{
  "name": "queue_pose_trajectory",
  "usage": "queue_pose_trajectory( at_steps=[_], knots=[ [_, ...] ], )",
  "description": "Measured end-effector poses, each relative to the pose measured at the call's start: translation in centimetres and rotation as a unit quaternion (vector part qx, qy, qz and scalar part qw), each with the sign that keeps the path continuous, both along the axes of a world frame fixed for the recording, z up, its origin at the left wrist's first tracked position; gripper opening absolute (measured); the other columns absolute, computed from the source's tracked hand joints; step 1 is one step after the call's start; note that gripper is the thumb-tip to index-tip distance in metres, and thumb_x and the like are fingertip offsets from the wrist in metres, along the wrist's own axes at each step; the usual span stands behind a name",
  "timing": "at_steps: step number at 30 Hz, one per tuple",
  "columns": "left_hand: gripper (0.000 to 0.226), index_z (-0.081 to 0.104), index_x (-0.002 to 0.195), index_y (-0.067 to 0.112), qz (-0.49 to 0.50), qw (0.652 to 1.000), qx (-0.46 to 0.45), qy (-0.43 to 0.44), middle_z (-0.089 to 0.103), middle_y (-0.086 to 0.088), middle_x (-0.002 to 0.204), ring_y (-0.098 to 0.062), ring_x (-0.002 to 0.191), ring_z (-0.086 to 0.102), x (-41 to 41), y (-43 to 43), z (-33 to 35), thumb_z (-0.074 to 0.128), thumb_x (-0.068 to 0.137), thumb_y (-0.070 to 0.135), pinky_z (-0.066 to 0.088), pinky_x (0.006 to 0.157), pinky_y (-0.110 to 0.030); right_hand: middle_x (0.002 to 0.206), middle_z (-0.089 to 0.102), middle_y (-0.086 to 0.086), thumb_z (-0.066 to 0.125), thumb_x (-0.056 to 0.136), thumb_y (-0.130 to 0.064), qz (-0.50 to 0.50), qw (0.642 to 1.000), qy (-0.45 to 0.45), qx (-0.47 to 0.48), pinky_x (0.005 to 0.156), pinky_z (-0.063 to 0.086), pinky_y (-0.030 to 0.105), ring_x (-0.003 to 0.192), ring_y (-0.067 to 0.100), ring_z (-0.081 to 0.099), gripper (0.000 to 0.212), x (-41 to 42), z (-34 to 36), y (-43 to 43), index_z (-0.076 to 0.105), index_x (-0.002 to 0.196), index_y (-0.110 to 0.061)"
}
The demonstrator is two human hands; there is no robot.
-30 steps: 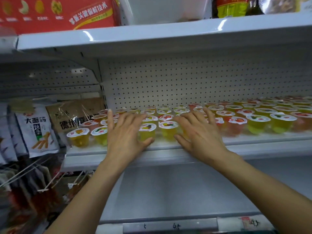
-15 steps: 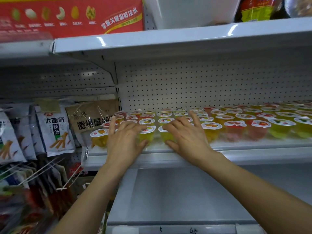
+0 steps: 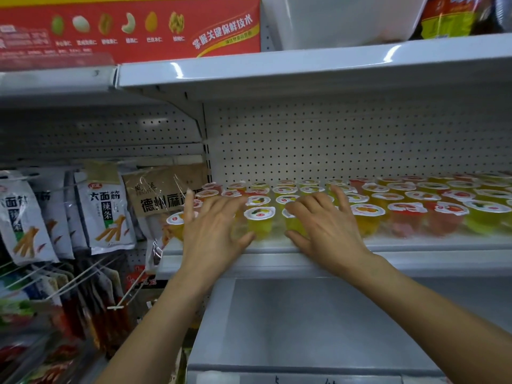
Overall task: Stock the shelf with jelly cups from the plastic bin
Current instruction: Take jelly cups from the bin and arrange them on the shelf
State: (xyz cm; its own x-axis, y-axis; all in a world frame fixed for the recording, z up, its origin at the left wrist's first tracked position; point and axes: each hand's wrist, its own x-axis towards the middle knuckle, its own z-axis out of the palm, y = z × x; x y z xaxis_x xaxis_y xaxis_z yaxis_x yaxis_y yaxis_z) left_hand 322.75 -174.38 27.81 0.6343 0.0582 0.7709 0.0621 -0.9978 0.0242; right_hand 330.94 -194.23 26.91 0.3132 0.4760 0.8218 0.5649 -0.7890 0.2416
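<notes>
Several jelly cups [image 3: 368,218] in yellow, red and green, with white foil lids, stand in rows on the white shelf [image 3: 415,246]. My left hand [image 3: 212,227] lies with spread fingers over the cups at the shelf's left end. My right hand [image 3: 325,221] rests the same way on the front cups just right of it, thumb at the shelf's front lip. One yellow-green cup [image 3: 259,223] shows between the two hands. A white plastic bin [image 3: 340,19] stands on the shelf above.
The pegboard back wall rises behind the cups. Snack bags [image 3: 106,214] hang on hooks to the left. A red carton [image 3: 130,26] sits on the upper shelf [image 3: 304,70]. Below the cups is another white shelf [image 3: 318,328].
Both hands stay pressed on the front cups at the shelf's left end. My view has swung to the left, so the shelf and cups sit further right in the frame.
</notes>
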Motion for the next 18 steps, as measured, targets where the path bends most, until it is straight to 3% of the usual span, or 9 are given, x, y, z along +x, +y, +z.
queue_pose_trajectory(
  at_steps=[6, 9, 13, 18],
  knots=[
    [0.075, 0.043, 0.142, 0.034, 0.074, 0.996, -0.051, 0.002, 0.046, 0.004, 0.144, -0.022, 0.139, 0.026, -2.6, 4.8, 0.1, 0.063, 0.074, 0.062, 0.001, 0.119, -0.054, 0.106, 0.065, 0.001, 0.063, 0.076, -0.05, 0.046, 0.999, 0.013, -0.016, 0.109, 0.021, 0.052, 0.106, 0.026, 0.059, 0.049, -1.4, 0.6, 3.6, 0.063, 0.116, -0.022],
    [0.079, 0.034, 0.146, 0.038, 0.069, 0.986, -0.138, 0.067, 0.035, 0.003, 0.15, -0.025, 0.139, 0.023, -3.0, 5.7, 0.1, 0.069, 0.077, 0.057, 0.013, 0.116, -0.045, 0.111, 0.064, 0.0, 0.067, 0.076, -0.051, 0.059, 0.997, 0.023, -0.036, 0.11, 0.018, 0.052, 0.11, 0.025, 0.057, 0.053, -1.8, 0.7, 5.7, 0.06, 0.121, -0.024],
    [0.077, 0.037, 0.144, 0.036, -0.019, 0.953, -0.285, 0.102, 0.031, 0.001, 0.15, -0.022, 0.137, 0.034, -3.3, 6.4, -0.1, 0.078, 0.079, 0.036, 0.031, 0.111, -0.039, 0.11, 0.066, 0.001, 0.071, 0.073, -0.05, 0.083, 0.995, 0.021, -0.043, 0.106, 0.018, 0.052, 0.108, 0.026, 0.059, 0.056, -2.6, 1.3, 8.6, 0.062, 0.121, -0.024],
    [0.05, 0.053, 0.133, 0.028, -0.023, 0.958, -0.277, 0.077, 0.044, 0.001, 0.141, -0.016, 0.127, 0.045, -2.9, 7.0, -0.4, 0.07, 0.088, 0.018, 0.037, 0.103, -0.03, 0.097, 0.069, 0.001, 0.077, 0.069, -0.043, 0.075, 0.994, 0.026, -0.07, 0.108, 0.025, 0.054, 0.101, 0.026, 0.062, 0.045, -2.7, 1.1, 10.7, 0.069, 0.108, -0.023]
  ],
)
